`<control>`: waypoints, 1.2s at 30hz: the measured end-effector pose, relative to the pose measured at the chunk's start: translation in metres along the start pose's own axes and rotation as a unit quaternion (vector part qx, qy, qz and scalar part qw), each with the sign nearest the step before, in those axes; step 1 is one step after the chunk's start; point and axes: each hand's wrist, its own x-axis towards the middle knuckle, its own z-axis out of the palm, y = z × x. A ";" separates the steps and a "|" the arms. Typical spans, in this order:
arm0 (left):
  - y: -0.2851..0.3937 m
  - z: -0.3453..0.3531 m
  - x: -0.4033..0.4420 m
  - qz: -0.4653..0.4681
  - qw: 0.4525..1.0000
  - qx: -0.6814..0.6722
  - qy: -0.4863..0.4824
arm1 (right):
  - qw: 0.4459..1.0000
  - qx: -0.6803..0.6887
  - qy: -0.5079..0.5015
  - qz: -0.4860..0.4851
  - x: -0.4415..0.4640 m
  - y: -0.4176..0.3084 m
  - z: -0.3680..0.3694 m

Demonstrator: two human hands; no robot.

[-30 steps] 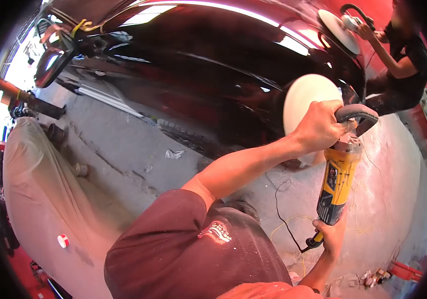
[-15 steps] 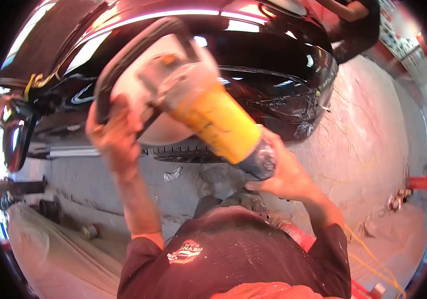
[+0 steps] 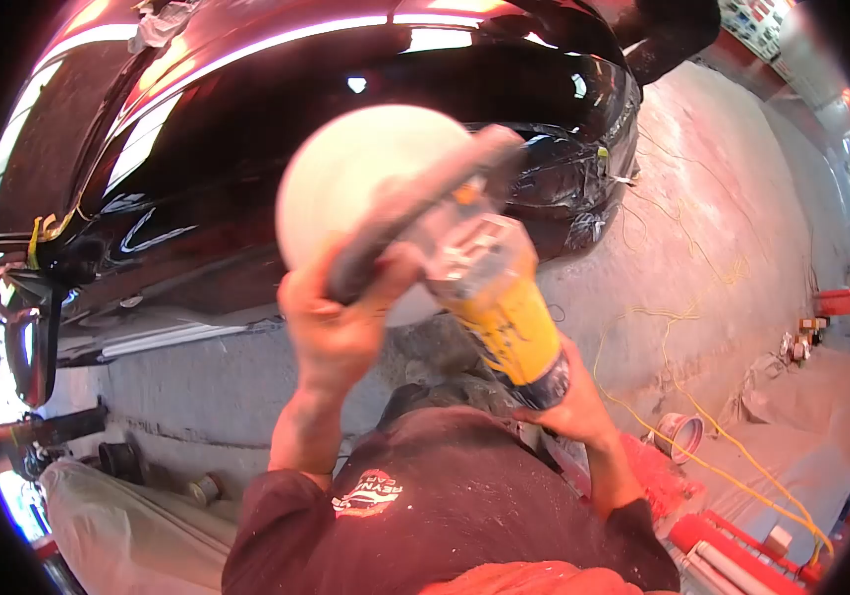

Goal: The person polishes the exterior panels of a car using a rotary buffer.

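At left we record a side mirror (image 3: 43, 347) on the dark car (image 3: 246, 109). The left hand (image 3: 331, 327) is closed round the handle (image 3: 415, 218) of the yellow polisher (image 3: 504, 312), raised before the bodywork; the right hand (image 3: 583, 402) wraps its rear end. Farther right lies yellow cord (image 3: 821, 535).

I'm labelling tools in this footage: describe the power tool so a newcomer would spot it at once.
Find the glossy dark car across the top of the view. In front of it, the person's left hand and right hand grip the power tool. Its yellow body and round pale pad set it apart from the car.
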 end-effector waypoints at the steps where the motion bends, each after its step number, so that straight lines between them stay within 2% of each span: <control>1: -0.004 0.016 0.002 -0.017 0.999 0.019 -0.038 | 1.000 0.016 0.018 -0.005 -0.008 0.009 -0.011; 3: -0.014 0.053 0.010 0.038 0.995 0.042 -0.082 | 0.997 0.050 0.050 0.042 -0.023 0.025 -0.029; 5: -0.023 0.092 0.018 0.071 0.994 -0.022 -0.077 | 0.994 0.052 0.066 0.073 -0.034 0.038 -0.052; 7: -0.027 0.108 0.023 0.015 0.992 0.004 -0.128 | 0.991 0.057 0.104 0.058 -0.035 0.042 -0.060; 10: -0.030 0.107 0.023 -0.058 0.987 -0.062 -0.140 | 0.989 0.012 0.115 0.093 -0.040 0.037 -0.062; 14: -0.028 0.050 0.005 -0.029 0.992 -0.077 -0.098 | 0.989 -0.001 0.118 0.093 -0.046 0.003 -0.017; 15: -0.028 0.051 0.004 -0.008 0.996 -0.029 -0.082 | 0.990 0.008 0.104 0.097 -0.037 0.001 -0.027; 17: -0.018 0.012 -0.009 0.036 0.996 0.049 -0.061 | 0.995 -0.030 0.062 0.067 -0.030 0.004 -0.011; 18: -0.010 -0.007 -0.015 0.018 0.998 0.037 -0.046 | 0.996 -0.048 0.047 0.051 -0.026 0.006 -0.004; 20: 0.000 -0.068 -0.031 0.040 0.998 0.055 0.011 | 0.996 -0.089 0.008 0.012 -0.019 0.008 0.039; 23: -0.009 -0.162 -0.056 0.037 0.994 0.033 0.093 | 0.994 -0.108 -0.017 0.011 0.005 -0.033 0.132; 25: -0.011 -0.221 -0.076 0.059 0.986 0.010 0.157 | 0.992 -0.091 -0.083 -0.009 0.023 -0.049 0.180; 26: -0.009 -0.248 -0.084 0.057 0.980 0.000 0.192 | 0.985 -0.131 -0.109 -0.026 0.031 -0.062 0.204; 27: -0.007 -0.273 -0.084 0.084 0.975 -0.031 0.203 | 0.976 -0.169 -0.132 -0.039 0.039 -0.073 0.227; 29: -0.009 -0.315 -0.087 0.130 0.962 -0.046 0.234 | 0.968 -0.156 -0.193 0.037 0.056 -0.083 0.257; 30: -0.009 -0.335 -0.088 0.139 0.967 -0.050 0.206 | 0.968 -0.160 -0.192 0.021 0.060 -0.081 0.266; 32: -0.007 -0.344 -0.088 0.149 0.972 -0.032 0.177 | 0.965 -0.172 -0.199 -0.011 0.064 -0.070 0.280; 36: -0.018 -0.315 -0.097 0.162 0.971 0.036 0.174 | 0.977 -0.123 -0.172 0.002 0.053 -0.026 0.274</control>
